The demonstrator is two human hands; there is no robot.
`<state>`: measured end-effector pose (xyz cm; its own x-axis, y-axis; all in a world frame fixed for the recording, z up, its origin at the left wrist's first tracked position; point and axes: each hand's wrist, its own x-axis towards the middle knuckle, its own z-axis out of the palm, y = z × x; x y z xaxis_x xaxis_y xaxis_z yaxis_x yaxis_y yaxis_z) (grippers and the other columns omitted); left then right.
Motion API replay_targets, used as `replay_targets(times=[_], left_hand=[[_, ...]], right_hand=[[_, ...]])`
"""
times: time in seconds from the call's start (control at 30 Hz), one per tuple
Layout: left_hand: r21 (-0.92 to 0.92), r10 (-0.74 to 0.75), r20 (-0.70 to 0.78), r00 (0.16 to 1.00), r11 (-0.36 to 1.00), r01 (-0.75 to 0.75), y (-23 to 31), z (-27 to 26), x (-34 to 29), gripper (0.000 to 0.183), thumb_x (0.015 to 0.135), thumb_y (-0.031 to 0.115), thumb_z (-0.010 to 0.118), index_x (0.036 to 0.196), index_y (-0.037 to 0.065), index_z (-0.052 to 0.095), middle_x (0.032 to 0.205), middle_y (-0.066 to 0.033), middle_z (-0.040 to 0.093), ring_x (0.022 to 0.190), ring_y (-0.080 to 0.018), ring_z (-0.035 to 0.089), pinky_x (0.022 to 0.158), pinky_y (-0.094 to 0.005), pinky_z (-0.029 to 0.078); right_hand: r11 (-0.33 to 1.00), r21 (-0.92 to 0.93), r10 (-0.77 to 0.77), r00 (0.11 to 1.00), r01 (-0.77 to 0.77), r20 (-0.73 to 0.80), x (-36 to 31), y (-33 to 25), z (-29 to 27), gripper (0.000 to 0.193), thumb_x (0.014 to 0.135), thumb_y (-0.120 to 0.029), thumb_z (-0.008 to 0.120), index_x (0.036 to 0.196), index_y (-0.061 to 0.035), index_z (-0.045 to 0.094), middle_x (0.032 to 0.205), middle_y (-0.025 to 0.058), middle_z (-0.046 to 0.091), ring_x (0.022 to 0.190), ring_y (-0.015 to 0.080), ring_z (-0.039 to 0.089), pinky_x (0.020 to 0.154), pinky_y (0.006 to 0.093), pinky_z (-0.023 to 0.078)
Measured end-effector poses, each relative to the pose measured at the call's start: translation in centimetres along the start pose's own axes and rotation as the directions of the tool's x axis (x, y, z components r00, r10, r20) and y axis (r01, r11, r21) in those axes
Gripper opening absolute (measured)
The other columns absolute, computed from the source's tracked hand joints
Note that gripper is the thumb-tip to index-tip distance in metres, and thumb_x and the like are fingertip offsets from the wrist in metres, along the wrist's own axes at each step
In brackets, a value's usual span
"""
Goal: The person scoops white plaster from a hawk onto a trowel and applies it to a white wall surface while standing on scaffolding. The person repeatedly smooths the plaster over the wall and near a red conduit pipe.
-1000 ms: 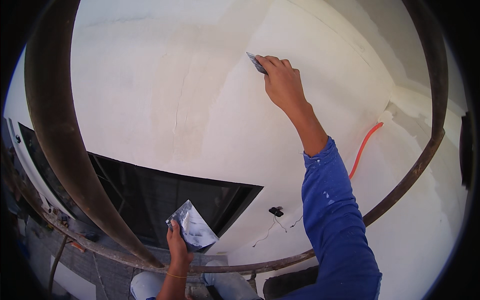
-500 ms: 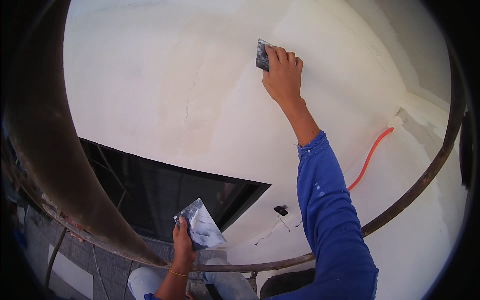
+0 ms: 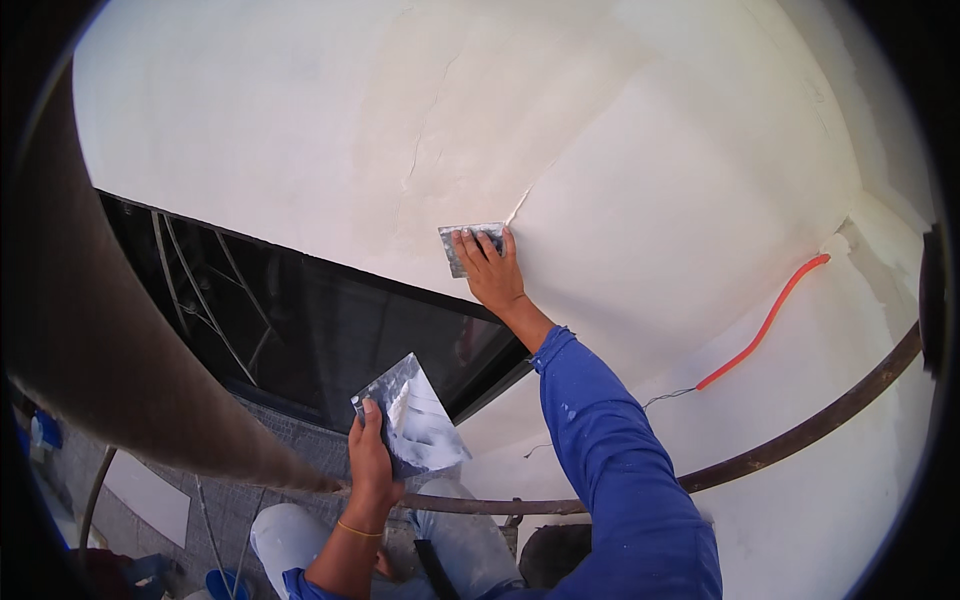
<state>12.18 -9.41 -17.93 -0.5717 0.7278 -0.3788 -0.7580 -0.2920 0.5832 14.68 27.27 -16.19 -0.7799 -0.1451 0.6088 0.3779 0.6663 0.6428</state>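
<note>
My right hand (image 3: 490, 268) presses a small flat putty knife (image 3: 455, 245) against the pale wall (image 3: 300, 130), just above the dark window opening. Its fingers lie spread over the blade. From the blade's upper right corner a thin white ridge of putty (image 3: 518, 205) slants up the wall. Lower down, my left hand (image 3: 371, 460) grips a square metal plate (image 3: 440, 435) at its left edge, thumb on top. A streak of white putty (image 3: 399, 408) sits on that plate, with more smeared across its face. Fine cracks run through the beige patch of wall.
A curved metal pipe (image 3: 810, 430) crosses in front of me, and a thick one (image 3: 130, 330) rises at left. An orange conduit (image 3: 768, 315) with wires hangs from the wall at right. The dark window (image 3: 340, 320) lies below the wall patch; grey floor shows far below.
My right hand has swept down and to the left with the putty knife, and a white putty ridge now shows on the wall. The left hand with its plate has barely moved.
</note>
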Motion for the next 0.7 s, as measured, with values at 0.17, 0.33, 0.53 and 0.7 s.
replay_targets(times=[0.17,0.33,0.53,0.7], left_hand=[[-0.018,-0.027,-0.011,1.000,0.999,0.027,0.0,0.0,-0.1,0.042,0.108,0.043,0.051,0.122,0.004,0.059,0.108,-0.0081,0.069,0.095,-0.0222,0.071,0.084,-0.0394,0.060],[-0.158,-0.055,0.103,0.993,0.985,0.071,0.0,0.2,-0.1,0.043,0.109,0.041,0.047,0.128,0.004,0.058,0.114,-0.0089,0.070,0.099,-0.0236,0.071,0.089,-0.0399,0.058],[-0.216,-0.184,0.384,0.905,0.935,0.281,2.2,5.3,-0.3,0.046,0.111,0.040,0.042,0.134,0.003,0.056,0.123,-0.0110,0.069,0.106,-0.0247,0.071,0.095,-0.0417,0.058],[-0.198,-0.177,0.481,0.859,0.932,0.303,4.0,9.1,-3.8,0.045,0.109,0.039,0.046,0.134,0.002,0.056,0.117,-0.0123,0.071,0.099,-0.0219,0.073,0.085,-0.0368,0.062]], right_hand=[[0.994,0.014,-0.107,0.991,0.106,0.083,-6.7,-2.3,0.2,0.057,0.094,-0.017,0.054,0.151,-0.0128,0.048,0.144,0.0039,0.050,0.131,0.0247,0.046,0.116,0.0647,0.030],[0.947,0.295,-0.040,0.862,-0.129,0.505,-5.1,-1.6,-9.1,0.055,0.093,-0.013,0.058,0.148,-0.0153,0.051,0.146,0.0075,0.052,0.135,0.0262,0.046,0.120,0.0625,0.022],[0.340,0.937,-0.100,0.989,-0.073,0.114,-0.4,1.2,-24.6,0.075,0.078,0.003,0.067,0.146,-0.0264,0.056,0.149,0.0046,0.050,0.137,0.0286,0.044,0.120,0.0558,0.028],[0.349,0.937,-0.139,0.990,0.029,0.021,-0.3,1.9,-29.9,0.080,0.066,0.010,0.066,0.136,-0.0273,0.065,0.150,0.0028,0.049,0.137,0.0302,0.044,0.116,0.0509,0.034]])
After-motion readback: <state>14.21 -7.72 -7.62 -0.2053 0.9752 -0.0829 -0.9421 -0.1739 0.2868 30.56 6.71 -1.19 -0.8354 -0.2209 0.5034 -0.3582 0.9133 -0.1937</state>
